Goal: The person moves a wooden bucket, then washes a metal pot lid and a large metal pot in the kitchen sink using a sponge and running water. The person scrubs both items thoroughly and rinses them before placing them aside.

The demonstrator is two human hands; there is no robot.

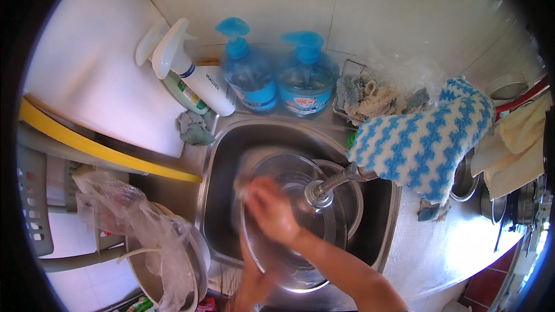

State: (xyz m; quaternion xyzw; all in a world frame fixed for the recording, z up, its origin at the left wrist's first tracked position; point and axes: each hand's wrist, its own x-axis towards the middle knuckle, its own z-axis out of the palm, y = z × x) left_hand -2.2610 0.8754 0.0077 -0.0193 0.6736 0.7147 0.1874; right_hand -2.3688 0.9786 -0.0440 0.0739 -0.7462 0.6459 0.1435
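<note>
A large round see-through lid or bowl with a shiny rim [305,275] is tilted in the stainless-steel sink [377,229]. My left hand [256,279] grips its lower left rim, thumb on the near side and the other fingers partly hidden. Against the upper left rim is my right hand [271,212], its fingers blurred by motion. Something pale at those fingertips is too blurred to name. Behind the round piece, a second round rim [357,208] shows in the sink. Over both hangs the flexible metal faucet [321,193], close to my right hand.
Behind the sink stand pump bottles [308,82] and a white spray bottle [208,91]. A wire basket holds rags [368,91]. A blue-and-white cloth [416,138] drapes over the faucet. At left are a yellow-edged board [108,143], a plastic bag [130,212] and basins [199,247].
</note>
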